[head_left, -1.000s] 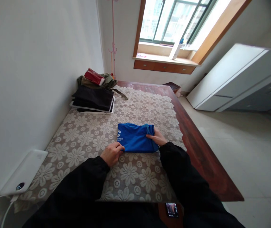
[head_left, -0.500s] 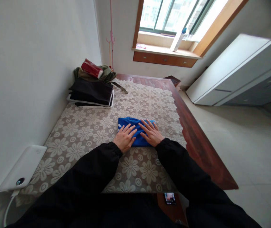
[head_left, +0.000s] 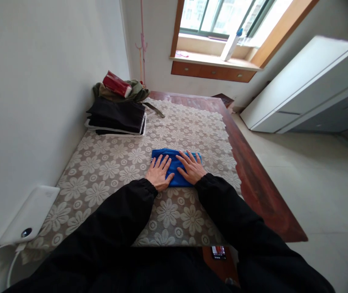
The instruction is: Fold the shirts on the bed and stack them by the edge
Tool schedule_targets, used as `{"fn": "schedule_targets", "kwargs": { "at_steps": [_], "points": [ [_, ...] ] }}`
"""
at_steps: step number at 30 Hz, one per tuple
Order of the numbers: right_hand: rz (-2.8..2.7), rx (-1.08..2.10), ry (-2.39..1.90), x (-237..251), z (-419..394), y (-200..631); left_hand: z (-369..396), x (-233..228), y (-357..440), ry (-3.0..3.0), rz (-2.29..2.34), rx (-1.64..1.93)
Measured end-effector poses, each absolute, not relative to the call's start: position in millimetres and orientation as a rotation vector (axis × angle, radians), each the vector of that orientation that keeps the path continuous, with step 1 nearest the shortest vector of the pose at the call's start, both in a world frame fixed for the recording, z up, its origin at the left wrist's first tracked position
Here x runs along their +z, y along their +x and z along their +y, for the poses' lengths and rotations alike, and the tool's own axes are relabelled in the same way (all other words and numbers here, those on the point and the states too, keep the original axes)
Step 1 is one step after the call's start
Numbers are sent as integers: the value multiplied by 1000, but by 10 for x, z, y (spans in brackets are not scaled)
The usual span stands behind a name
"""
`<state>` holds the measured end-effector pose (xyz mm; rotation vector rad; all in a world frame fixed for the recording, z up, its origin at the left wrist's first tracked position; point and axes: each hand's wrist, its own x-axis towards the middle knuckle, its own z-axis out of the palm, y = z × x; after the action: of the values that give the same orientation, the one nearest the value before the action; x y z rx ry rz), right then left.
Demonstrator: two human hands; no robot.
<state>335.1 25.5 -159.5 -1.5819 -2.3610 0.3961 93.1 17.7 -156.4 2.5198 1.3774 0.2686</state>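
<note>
A blue folded cloth (head_left: 174, 166), perhaps a garment, lies flat on the flowered tablecloth (head_left: 128, 175) in front of me. My left hand (head_left: 159, 173) rests palm down across its left part, fingers spread and pointing away from me. On the right part lies my right hand (head_left: 192, 167), also flat with fingers apart, angled a little to the left. A strip of blue shows between the two hands. Parts of the cloth are hidden beneath both palms.
Black folded items with white edges (head_left: 116, 118) are stacked at the back left, near an olive bag (head_left: 137, 90) and a red packet (head_left: 116, 83). A white power bank (head_left: 30, 215) with a cable sits by the wall. A phone (head_left: 218, 252) lies below the table edge.
My left hand has shifted slightly left on the cloth, covering the white print there. My right hand has moved slightly left. The cloth stays in place.
</note>
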Motion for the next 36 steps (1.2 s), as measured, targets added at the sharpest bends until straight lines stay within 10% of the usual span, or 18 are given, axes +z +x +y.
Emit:
{"fn": "schedule_targets", "kwargs": {
  "at_steps": [21, 36],
  "points": [
    [-2078, 531, -1934, -1547, 763, 3998, 136, -1573, 935, 2510, 1436, 323],
    [-1551, 1287, -1684, -1430, 668, 4010, 157, -1638, 928, 2508, 1429, 345]
  ]
}}
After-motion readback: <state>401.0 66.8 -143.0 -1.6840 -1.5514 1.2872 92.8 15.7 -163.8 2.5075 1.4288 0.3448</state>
